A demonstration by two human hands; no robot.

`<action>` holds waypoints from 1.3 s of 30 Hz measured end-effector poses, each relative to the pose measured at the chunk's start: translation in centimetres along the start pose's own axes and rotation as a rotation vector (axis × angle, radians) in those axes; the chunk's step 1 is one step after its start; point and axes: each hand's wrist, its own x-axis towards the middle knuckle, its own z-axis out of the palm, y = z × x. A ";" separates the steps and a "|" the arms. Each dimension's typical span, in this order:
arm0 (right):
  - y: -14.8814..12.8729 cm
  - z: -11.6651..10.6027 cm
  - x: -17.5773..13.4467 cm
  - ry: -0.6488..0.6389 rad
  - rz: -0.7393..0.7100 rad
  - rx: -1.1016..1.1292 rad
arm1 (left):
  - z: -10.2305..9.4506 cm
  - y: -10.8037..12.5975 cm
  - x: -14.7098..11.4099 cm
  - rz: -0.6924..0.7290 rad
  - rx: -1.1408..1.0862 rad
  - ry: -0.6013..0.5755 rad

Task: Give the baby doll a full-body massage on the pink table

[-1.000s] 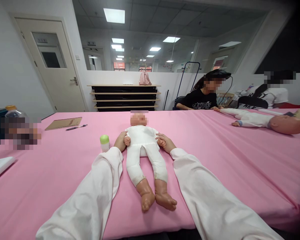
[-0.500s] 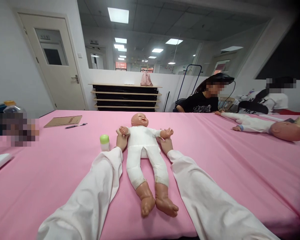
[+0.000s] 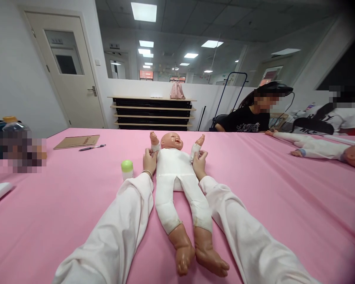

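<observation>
One doll point(image 3: 175, 162), both arms up

I have it face-up on the pink bench point(image 3: 269, 193), left hand point(image 3: 149, 161) and right hand point(image 3: 199, 165) each pinching an arm with the fingers. Green-lidded jar point(image 3: 127, 169) sits beside the left hand, pen point(image 3: 92, 148) farther out, backpack point(image 3: 177, 91) way back.

Loose off-white sleeves run up to the wrists, the left sleeve point(image 3: 112, 221) and the right sleeve point(image 3: 245, 225) matching from where I stand. The cloth looks soft and matte, rumpled into broad folds. Right behind the left hand point(image 3: 150, 160) circles a slim, beaded-looking bracelet point(image 3: 148, 173); behind the right hand point(image 3: 200, 163), just the pale cuff shows.
</observation>
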 end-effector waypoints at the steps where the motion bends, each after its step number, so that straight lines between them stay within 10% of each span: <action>1: 0.2 0.0 0.1 -0.018 -0.002 0.006 | 0.1 0.0 0.1 0.001 -0.003 -0.001; 39: 2.1 0.2 1.2 -0.280 -0.044 -0.108 | 0.9 -1.0 2.5 -0.212 0.176 -0.159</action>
